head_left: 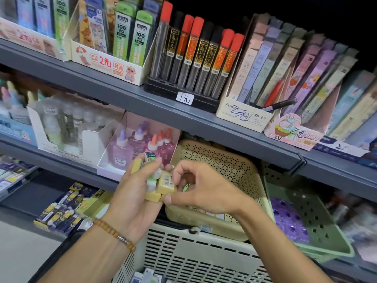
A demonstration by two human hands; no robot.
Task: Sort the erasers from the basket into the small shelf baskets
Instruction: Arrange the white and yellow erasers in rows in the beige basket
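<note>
Left hand [130, 193] fingers clamping a stack of erasers [161, 183]; right hand [201, 189] fingers pinching into it from 3 o'clock, tan shelf basket [230, 166] sitting right behind.

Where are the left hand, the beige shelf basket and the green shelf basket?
left hand [130, 201]: head view, on the palm.
beige shelf basket [224, 160]: head view, on its perforated wall.
green shelf basket [318, 219]: head view, on its inner wall.
</note>
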